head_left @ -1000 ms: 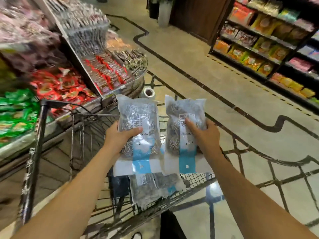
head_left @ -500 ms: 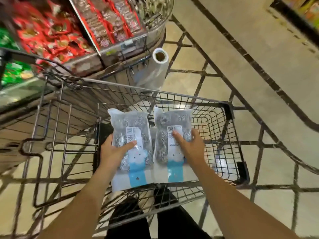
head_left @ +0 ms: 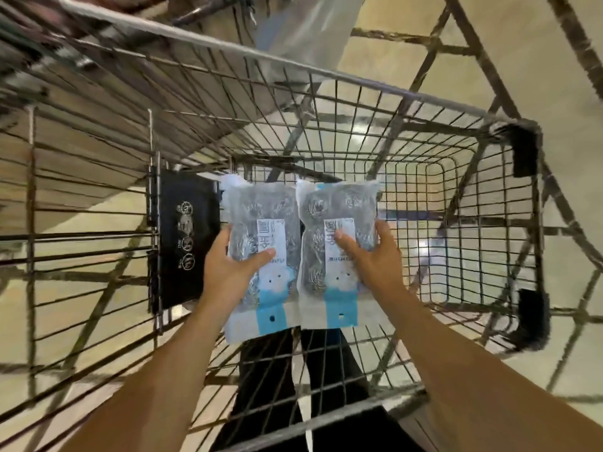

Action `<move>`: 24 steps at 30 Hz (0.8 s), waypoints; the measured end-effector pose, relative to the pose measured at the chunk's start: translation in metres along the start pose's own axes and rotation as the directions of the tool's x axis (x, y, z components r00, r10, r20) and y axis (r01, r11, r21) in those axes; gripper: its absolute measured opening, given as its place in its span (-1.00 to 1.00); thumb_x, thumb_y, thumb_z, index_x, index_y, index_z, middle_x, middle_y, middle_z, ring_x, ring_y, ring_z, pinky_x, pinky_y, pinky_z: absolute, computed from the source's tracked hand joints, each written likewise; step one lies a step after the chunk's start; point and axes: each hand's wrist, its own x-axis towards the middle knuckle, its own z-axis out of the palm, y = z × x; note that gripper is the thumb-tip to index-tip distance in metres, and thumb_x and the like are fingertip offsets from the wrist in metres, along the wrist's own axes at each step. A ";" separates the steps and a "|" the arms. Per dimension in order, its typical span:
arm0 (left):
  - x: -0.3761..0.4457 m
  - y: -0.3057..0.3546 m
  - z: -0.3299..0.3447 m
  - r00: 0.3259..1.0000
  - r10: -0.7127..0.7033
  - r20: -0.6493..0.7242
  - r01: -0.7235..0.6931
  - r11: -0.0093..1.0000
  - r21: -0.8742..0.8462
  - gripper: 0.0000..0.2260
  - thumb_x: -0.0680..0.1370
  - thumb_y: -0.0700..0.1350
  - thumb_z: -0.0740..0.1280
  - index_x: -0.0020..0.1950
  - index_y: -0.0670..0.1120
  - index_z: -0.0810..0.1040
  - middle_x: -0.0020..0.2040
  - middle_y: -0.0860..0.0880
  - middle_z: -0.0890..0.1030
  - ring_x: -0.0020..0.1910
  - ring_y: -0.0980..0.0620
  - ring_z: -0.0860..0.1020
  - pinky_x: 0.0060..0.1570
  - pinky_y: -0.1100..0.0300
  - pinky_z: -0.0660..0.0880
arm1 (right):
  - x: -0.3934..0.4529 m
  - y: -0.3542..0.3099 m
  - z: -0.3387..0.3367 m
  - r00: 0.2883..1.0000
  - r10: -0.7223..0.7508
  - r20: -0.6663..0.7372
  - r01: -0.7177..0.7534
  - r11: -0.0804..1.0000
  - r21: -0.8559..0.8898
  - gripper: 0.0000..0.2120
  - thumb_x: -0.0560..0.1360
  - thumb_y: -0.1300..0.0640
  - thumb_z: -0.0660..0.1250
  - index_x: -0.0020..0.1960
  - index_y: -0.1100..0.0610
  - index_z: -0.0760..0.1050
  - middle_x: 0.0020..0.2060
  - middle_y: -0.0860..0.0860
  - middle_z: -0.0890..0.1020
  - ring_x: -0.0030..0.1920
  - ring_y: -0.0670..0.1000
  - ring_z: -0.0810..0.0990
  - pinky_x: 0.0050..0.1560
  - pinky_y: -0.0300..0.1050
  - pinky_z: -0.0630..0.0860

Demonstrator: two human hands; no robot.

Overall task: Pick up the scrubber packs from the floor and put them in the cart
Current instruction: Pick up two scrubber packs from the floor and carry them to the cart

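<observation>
Head view, looking straight down into the wire cart (head_left: 408, 96); I have the left hand (head_left: 228, 272) closed on the left scrubber pack (head_left: 261, 256), thumb across its face, fingers hidden behind it; the right hand (head_left: 375, 265) grips the right scrubber pack (head_left: 336, 249) the same way. Both packs are inside the basket walls, side by side with long edges touching or nearly so, near the middle of the cart; whether they rest on the mesh floor or hang just above it I cannot tell.

Orientation: each pack's long axis runs near to far; the blue-and-white header cards with hang holes lie at the near end, the clear sealed ends point far; printed labels face up toward the camera; the left pack is tilted slightly, its far end leaning left.

Risks, as I judge them: letting go too high could let a pack flip or slide toward the black panel (head_left: 182, 236) at the left wall; a header card or a fingertip could snag in the mesh as the hands draw out; the slick film may slip under a thumb-only hold.
</observation>
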 end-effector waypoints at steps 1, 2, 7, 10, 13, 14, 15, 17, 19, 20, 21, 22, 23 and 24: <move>0.003 0.000 0.001 1.000 -0.002 -0.009 0.002 1.000 0.005 -0.13 0.28 0.07 0.68 0.52 -0.01 0.41 0.42 0.01 0.54 0.37 -0.01 0.53 0.38 -0.03 0.48 | 0.003 0.000 0.002 1.000 0.010 0.004 -0.010 1.000 0.002 -0.51 0.39 -0.18 0.60 0.22 -0.12 0.50 -0.06 -0.23 0.67 -0.15 -0.28 0.69 -0.08 -0.23 0.68; 0.007 -0.004 0.003 1.000 -0.008 -0.003 0.008 1.000 -0.002 -0.10 0.27 0.10 0.68 0.54 0.01 0.39 0.46 0.00 0.51 0.40 -0.04 0.50 0.40 -0.09 0.46 | 0.007 0.002 0.004 1.000 0.006 -0.005 -0.006 1.000 -0.009 -0.46 0.35 -0.24 0.60 0.22 -0.14 0.49 -0.05 -0.19 0.69 -0.11 -0.23 0.70 -0.03 -0.11 0.70; 0.019 -0.012 0.012 0.998 -0.053 -0.030 0.051 0.998 -0.037 -0.24 0.37 -0.08 0.65 0.52 -0.03 0.42 0.35 0.05 0.55 0.33 0.01 0.53 0.32 0.09 0.46 | 0.026 0.011 0.014 1.000 0.018 -0.015 -0.020 0.996 -0.092 -0.28 0.21 -0.39 0.57 0.26 -0.14 0.47 -0.07 -0.16 0.72 -0.04 -0.04 0.73 0.07 0.17 0.67; 0.028 -0.017 0.016 0.995 -0.086 -0.043 0.086 0.996 -0.016 -0.22 0.33 -0.01 0.67 0.50 -0.02 0.44 0.35 0.03 0.57 0.32 -0.01 0.55 0.35 -0.02 0.50 | 0.036 0.016 0.019 1.000 0.030 0.007 -0.029 0.993 -0.113 -0.39 0.31 -0.21 0.63 0.25 -0.12 0.46 -0.06 -0.16 0.72 -0.03 -0.04 0.73 0.06 0.14 0.68; 0.035 -0.021 0.018 0.991 -0.136 -0.017 0.135 0.991 -0.011 -0.22 0.31 -0.01 0.68 0.48 0.00 0.46 0.31 -0.02 0.62 0.25 -0.05 0.61 0.27 -0.11 0.57 | 0.039 0.020 0.022 1.000 0.008 0.018 -0.005 0.988 -0.154 -0.35 0.37 -0.16 0.60 0.35 0.01 0.45 -0.02 -0.15 0.71 -0.09 -0.16 0.71 -0.04 -0.20 0.67; 0.038 -0.022 0.017 0.990 -0.142 -0.009 0.142 0.990 -0.006 -0.24 0.33 -0.04 0.67 0.49 0.00 0.46 0.32 -0.02 0.61 0.26 -0.05 0.60 0.27 -0.10 0.56 | 0.040 0.020 0.023 1.000 0.001 0.016 0.002 0.985 -0.175 -0.34 0.39 -0.16 0.59 0.37 0.04 0.45 -0.04 -0.18 0.69 -0.13 -0.24 0.68 -0.14 -0.36 0.61; 0.041 -0.022 0.017 0.990 -0.144 0.000 0.144 0.990 0.005 -0.25 0.35 -0.06 0.66 0.49 0.00 0.46 0.34 -0.02 0.60 0.28 -0.05 0.59 0.29 -0.07 0.55 | 0.040 0.020 0.025 1.000 -0.003 0.012 0.005 0.980 -0.197 -0.36 0.40 -0.15 0.58 0.36 0.06 0.45 -0.08 -0.20 0.67 -0.19 -0.31 0.65 -0.24 -0.45 0.54; 0.049 -0.023 0.016 0.987 -0.161 0.014 0.161 0.986 0.032 -0.28 0.37 -0.09 0.65 0.48 -0.01 0.46 0.32 -0.01 0.60 0.27 -0.04 0.59 0.24 0.01 0.55 | 0.041 0.019 0.028 1.000 0.002 0.019 0.002 0.969 -0.247 -0.40 0.42 -0.16 0.56 0.33 0.06 0.44 -0.15 -0.20 0.66 -0.28 -0.35 0.62 -0.33 -0.46 0.48; 0.056 -0.023 0.017 0.982 -0.188 0.019 0.186 0.980 0.068 -0.32 0.37 -0.10 0.65 0.45 -0.02 0.49 0.27 -0.02 0.63 0.23 -0.06 0.61 0.18 0.04 0.55 | 0.041 0.017 0.031 1.000 0.006 0.017 -0.001 0.958 -0.287 -0.35 0.43 -0.23 0.53 0.37 0.03 0.41 -0.13 -0.17 0.67 -0.25 -0.27 0.65 -0.27 -0.32 0.57; 0.058 -0.022 0.018 0.981 -0.194 0.013 0.192 0.977 0.091 -0.32 0.36 -0.09 0.65 0.44 -0.02 0.49 0.28 -0.03 0.63 0.23 -0.08 0.60 0.20 0.03 0.55 | 0.040 0.015 0.033 1.000 0.001 0.014 0.003 0.949 -0.314 -0.32 0.42 -0.28 0.51 0.39 0.01 0.39 -0.11 -0.15 0.68 -0.20 -0.18 0.68 -0.21 -0.19 0.62; 0.060 -0.021 0.019 0.981 -0.194 0.005 0.192 0.973 0.125 -0.32 0.36 -0.07 0.65 0.43 -0.01 0.49 0.31 -0.04 0.61 0.26 -0.10 0.59 0.22 0.01 0.54 | 0.039 0.013 0.034 1.000 -0.005 0.003 0.006 0.937 -0.350 -0.29 0.41 -0.33 0.48 0.41 -0.01 0.37 -0.09 -0.12 0.68 -0.16 -0.08 0.70 -0.16 -0.08 0.64; 0.061 -0.019 0.021 0.983 -0.183 -0.003 0.182 0.970 0.161 -0.32 0.37 -0.04 0.64 0.44 -0.01 0.47 0.36 -0.06 0.58 0.30 -0.12 0.56 0.25 0.00 0.52 | 0.038 0.011 0.035 1.000 -0.005 -0.006 0.002 0.922 -0.388 -0.27 0.41 -0.36 0.45 0.42 -0.01 0.35 -0.08 -0.09 0.68 -0.12 0.00 0.69 -0.13 -0.02 0.64; 0.060 -0.018 0.023 0.984 -0.179 -0.022 0.180 0.963 0.202 -0.30 0.39 -0.02 0.63 0.46 -0.01 0.43 0.40 -0.08 0.54 0.34 -0.15 0.53 0.28 -0.02 0.50 | 0.036 0.009 0.035 1.000 0.002 -0.014 -0.008 0.904 -0.427 -0.25 0.42 -0.39 0.42 0.44 -0.01 0.33 -0.07 -0.07 0.68 -0.09 0.04 0.68 -0.11 0.01 0.62; 0.059 -0.016 0.025 0.983 -0.175 -0.050 0.182 0.952 0.245 -0.29 0.41 0.00 0.61 0.49 -0.01 0.38 0.43 -0.09 0.51 0.36 -0.18 0.51 0.29 -0.04 0.48 | 0.035 0.006 0.036 1.000 0.012 -0.022 -0.021 0.883 -0.469 -0.23 0.42 -0.41 0.40 0.46 -0.01 0.30 -0.03 -0.04 0.68 -0.06 0.08 0.66 -0.09 0.02 0.60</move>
